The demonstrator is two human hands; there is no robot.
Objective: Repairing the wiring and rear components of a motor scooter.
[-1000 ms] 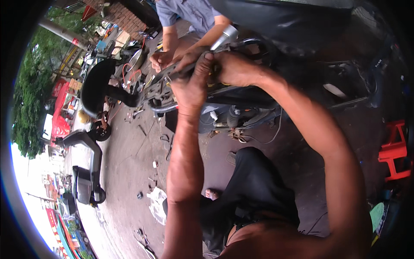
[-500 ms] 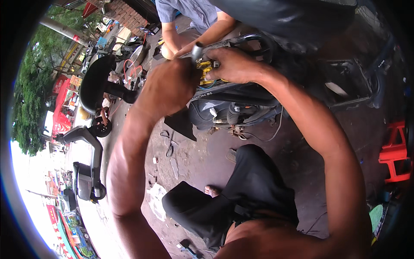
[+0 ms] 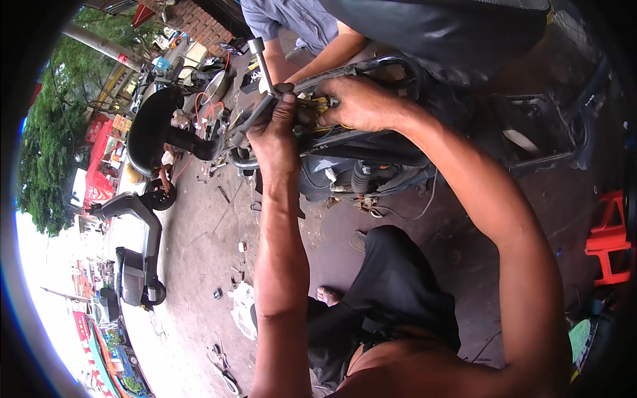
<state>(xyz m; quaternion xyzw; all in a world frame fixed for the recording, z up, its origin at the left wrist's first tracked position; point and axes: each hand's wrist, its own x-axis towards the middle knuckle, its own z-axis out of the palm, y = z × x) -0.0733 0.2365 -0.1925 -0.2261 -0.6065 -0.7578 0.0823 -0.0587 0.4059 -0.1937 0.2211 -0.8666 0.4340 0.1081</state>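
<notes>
My left hand (image 3: pixel 275 142) is closed around an L-shaped socket wrench (image 3: pixel 264 69). Its metal shaft and socket point up and to the left, above the scooter's frame. Beside it, my right hand (image 3: pixel 363 103) pinches at a bundle of yellow wires (image 3: pixel 321 105) set in the frame; its fingertips are partly hidden there. Both hands are over a stripped scooter (image 3: pixel 371 147) lying across in front of me, with its dark side panel and loose wiring showing below the wires.
Across the scooter, a person in a grey-blue shirt (image 3: pixel 288 18) reaches in with both arms. A dark seat (image 3: pixel 444 36) is at the upper right. A red stool (image 3: pixel 607 239) stands at the far right. A parked scooter (image 3: pixel 136 255) is on the left. Crumpled white plastic (image 3: pixel 243 308) lies on the ground.
My left hand has turned, swinging the socket wrench up and to the left, and its forearm has moved right. My right hand stays nearly still at the yellow wires.
</notes>
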